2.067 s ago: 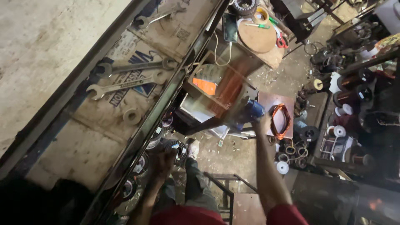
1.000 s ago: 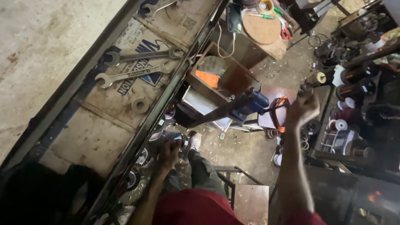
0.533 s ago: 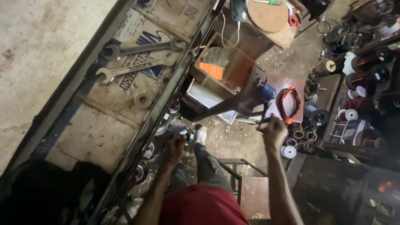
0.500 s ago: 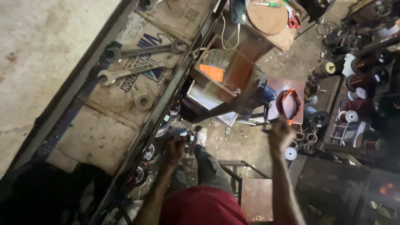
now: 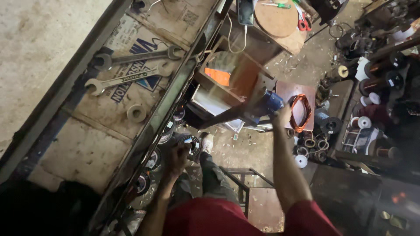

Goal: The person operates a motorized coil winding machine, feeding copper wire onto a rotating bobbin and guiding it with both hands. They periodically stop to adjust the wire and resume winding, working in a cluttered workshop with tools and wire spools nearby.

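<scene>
Your right hand point(image 5: 282, 117) has swung back up since approx half a sec ago, when it hung lower near the small rings; now it's closed around the copper wire coil point(image 5: 302, 112), holding it over the reddish board point(image 5: 302, 94). Camera view has drifted a bit too, wrenches sit further right in frame vs. before.

Largest first: the long table point(image 5: 78, 153) w/ its cardboard sheet runs along your left, its metal edge rail point(image 5: 164, 105) crossing diagonally. On it lie two big wrenches point(image 5: 127, 70) side by side, plus a tape roll point(image 5: 136, 113) just below them, apart from both hands. Past the rail: an open box w/ an orange patch point(image 5: 223, 76), then a blue tool point(image 5: 267, 104) just left of your right hand, touching or nearly so, can't tell.

Your left hand point(image 5: 177, 158) is down by the rail, fingers curled on a round dark part point(image 5: 191, 143); whether it's really gripping, can't tell.

Progress, judging only from this view: coil is picked up and in hand, not set onto anything yet. Small rings and white spools point(image 5: 306, 148) on the floor sit below the right hand, untouched.

Coil rel. to hand: right at your fingertips, loop hanging to the far side of the fist.
</scene>
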